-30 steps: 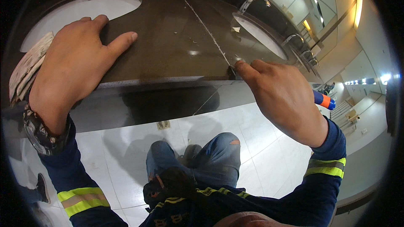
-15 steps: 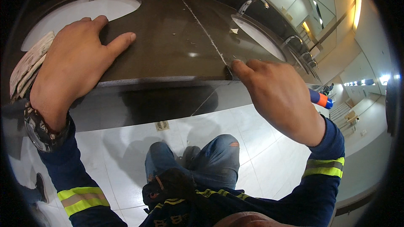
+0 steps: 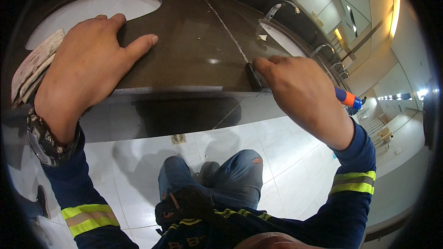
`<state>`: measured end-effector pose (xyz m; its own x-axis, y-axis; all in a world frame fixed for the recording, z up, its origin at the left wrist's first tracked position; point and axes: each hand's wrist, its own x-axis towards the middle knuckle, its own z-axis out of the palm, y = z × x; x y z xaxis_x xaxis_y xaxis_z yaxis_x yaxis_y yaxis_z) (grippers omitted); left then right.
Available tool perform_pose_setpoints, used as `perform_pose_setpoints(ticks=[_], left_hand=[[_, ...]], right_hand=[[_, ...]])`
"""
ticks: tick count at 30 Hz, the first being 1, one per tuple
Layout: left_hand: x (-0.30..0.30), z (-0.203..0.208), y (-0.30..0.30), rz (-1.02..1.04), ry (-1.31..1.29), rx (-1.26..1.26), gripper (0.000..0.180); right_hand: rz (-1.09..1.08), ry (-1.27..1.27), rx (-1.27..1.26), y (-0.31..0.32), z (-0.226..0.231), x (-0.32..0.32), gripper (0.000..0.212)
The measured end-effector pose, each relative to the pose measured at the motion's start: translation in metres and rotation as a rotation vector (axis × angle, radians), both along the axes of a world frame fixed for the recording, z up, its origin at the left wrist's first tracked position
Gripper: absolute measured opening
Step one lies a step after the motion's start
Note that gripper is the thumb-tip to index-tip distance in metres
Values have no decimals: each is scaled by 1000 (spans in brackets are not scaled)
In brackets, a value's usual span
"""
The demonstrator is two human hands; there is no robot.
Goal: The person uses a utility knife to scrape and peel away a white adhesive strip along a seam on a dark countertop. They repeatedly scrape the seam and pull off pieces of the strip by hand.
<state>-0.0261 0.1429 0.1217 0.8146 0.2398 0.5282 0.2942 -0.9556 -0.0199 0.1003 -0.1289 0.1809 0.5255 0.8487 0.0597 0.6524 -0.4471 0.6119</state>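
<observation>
My left hand (image 3: 87,62) rests on the dark brown countertop (image 3: 170,60) beside an oval sink, fingers and thumb spread, holding nothing. My right hand (image 3: 300,94) is closed around a scraper. Its dark blue handle with an orange band and bright blue end (image 3: 349,98) sticks out behind the hand, and part of its dark flat blade shows under the fingers. The blade meets the counter near the front edge, at the near end of a pale, rough seam line (image 3: 224,25). Most of the grip is hidden by my fingers.
A folded, stained whitish cloth (image 3: 37,67) lies left of my left hand. White sinks (image 3: 104,14) are set into the counter, with chrome faucets (image 3: 281,7) behind. A pale chip (image 3: 262,37) and crumbs lie near the seam. Another person's shoe (image 3: 44,201) shows at lower left.
My right hand has moved slightly away from me, and more of the blade now shows. The handle has tilted higher. My left hand has stayed nearly in place; the view has shifted slightly.
</observation>
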Motion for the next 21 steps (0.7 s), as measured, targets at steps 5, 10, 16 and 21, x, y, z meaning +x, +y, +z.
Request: perform_pose_setpoints(ticks=[5, 10, 16, 21], left_hand=[[2, 4, -8, 30, -9, -129, 64], [5, 8, -8, 69, 55, -123, 64], [1, 2, -1, 0, 35, 33, 65], [5, 7, -9, 88, 22, -123, 65]], right_hand=[[104, -31, 15, 16, 0, 38, 42], [47, -16, -26, 15, 4, 22, 42], [-3, 14, -10, 1, 8, -2, 38], [70, -4, -6, 6, 7, 17, 33]])
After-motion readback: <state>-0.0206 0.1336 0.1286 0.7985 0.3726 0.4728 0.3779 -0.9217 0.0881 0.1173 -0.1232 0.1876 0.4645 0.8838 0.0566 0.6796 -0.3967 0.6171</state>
